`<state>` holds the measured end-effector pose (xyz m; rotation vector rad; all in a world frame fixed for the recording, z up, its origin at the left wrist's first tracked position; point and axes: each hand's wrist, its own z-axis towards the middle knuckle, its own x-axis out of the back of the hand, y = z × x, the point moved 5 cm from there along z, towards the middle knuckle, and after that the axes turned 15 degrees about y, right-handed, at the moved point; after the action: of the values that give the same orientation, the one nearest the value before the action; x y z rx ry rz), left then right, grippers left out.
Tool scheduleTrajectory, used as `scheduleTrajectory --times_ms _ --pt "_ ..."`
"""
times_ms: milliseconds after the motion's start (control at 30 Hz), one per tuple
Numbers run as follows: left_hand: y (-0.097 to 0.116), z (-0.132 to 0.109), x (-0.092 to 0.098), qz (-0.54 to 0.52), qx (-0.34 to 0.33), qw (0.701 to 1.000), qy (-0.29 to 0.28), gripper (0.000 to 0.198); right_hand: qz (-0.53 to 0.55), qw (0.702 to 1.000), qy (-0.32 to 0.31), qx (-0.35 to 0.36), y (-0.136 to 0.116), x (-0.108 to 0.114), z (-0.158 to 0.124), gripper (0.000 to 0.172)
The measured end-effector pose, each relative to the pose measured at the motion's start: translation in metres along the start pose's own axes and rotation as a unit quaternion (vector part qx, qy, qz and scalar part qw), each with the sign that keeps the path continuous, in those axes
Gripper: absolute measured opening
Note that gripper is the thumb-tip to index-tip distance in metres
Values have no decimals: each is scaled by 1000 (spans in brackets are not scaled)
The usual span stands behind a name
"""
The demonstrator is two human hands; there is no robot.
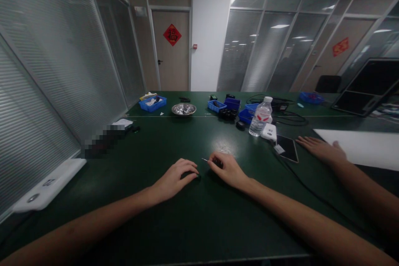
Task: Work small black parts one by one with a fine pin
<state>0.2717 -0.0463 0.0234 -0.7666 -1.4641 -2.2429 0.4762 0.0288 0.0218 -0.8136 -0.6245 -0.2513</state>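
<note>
My left hand (174,178) rests low over the green table, its thumb and fingers closed around a small dark piece (198,177) that shows only at the fingertips. Just to the right, my right hand (227,169) is curled with thumb and forefinger pinched on a thin silver metal tip (204,159), which points left toward my left hand. The rest of that thin tool is hidden in the palm, so its kind is unclear. A small gap separates the two hands.
Another person's hand (322,149) lies flat at right, beside a dark tablet (288,148) and a white sheet (368,145). A water bottle (260,118), blue trays (152,103) and a metal bowl (183,110) stand farther back. A black cable (307,189) crosses the right side.
</note>
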Motion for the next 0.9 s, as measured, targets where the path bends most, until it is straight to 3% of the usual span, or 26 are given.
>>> scheduleTrajectory --times_ms 400,900 --pt "-2 1 -1 49 -9 998 39 18 -45 988 -91 116 -22 -3 -8 11" --pt "2 2 3 40 21 999 30 18 -82 983 -109 125 -25 -5 -8 10"
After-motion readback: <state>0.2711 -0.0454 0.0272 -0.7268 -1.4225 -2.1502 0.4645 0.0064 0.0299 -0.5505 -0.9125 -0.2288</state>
